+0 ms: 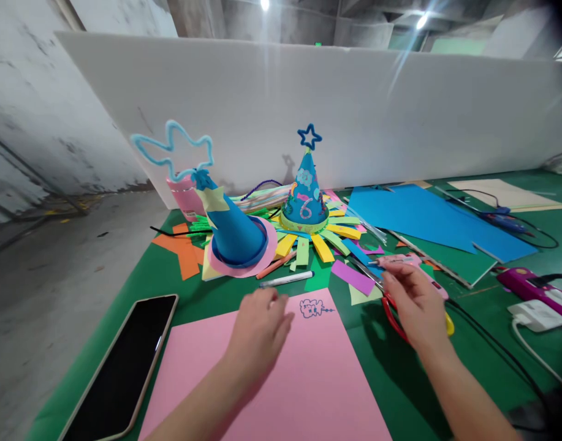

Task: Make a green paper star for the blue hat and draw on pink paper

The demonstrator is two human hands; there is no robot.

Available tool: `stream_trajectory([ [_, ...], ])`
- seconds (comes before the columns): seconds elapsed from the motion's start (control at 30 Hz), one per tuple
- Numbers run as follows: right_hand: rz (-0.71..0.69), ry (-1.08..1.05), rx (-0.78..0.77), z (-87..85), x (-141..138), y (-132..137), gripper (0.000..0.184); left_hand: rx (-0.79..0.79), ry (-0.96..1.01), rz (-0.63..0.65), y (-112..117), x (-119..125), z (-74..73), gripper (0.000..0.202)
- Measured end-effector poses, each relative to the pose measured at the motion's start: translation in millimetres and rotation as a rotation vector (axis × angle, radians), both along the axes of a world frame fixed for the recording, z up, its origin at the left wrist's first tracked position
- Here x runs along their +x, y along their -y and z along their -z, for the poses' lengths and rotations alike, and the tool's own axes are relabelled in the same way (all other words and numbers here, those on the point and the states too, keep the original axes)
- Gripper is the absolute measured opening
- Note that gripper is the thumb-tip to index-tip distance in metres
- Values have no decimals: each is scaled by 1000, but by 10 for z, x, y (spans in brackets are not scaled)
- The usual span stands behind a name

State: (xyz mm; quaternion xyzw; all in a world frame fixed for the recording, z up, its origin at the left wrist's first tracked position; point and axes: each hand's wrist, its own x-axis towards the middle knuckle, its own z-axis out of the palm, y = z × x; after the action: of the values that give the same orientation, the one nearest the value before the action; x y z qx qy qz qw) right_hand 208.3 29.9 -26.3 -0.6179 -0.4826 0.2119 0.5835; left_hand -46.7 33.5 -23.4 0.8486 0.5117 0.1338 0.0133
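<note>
My left hand (257, 331) rests flat on a pink paper sheet (308, 380), fingers stretched toward its far edge, holding nothing. A small blue doodle (314, 307) is drawn near the sheet's top. A white marker (287, 280) lies just beyond the sheet. My right hand (412, 303) hovers over red-handled scissors (393, 312), fingers curled at their handles beside a pink glue gun (407, 262). Whether it grips the scissors is unclear.
Two blue paper cone hats (235, 229) (306, 196) stand behind, amid coloured paper strips (324, 248). A phone (124, 364) lies at the left on the green table (391, 373). Blue paper (428, 214), a purple device (533, 288) and cables (533, 349) lie at the right.
</note>
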Motion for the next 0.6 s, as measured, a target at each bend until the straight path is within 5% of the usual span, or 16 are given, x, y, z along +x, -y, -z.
stream_trajectory([
  [0.1, -58, 326, -186, -7, 185, 135, 22, 82, 139, 241, 396, 86, 151, 30],
  [0.23, -381, 438, -408, 0, 16, 431, 22, 238, 35, 398, 676, 168, 404, 40],
  [0.4, -443, 489, -442, 63, -370, 704, 40, 300, -19, 355, 709, 209, 544, 38],
  [0.6, -343, 279, -540, 130, -441, 643, 52, 362, 89, 297, 738, 231, 508, 28],
])
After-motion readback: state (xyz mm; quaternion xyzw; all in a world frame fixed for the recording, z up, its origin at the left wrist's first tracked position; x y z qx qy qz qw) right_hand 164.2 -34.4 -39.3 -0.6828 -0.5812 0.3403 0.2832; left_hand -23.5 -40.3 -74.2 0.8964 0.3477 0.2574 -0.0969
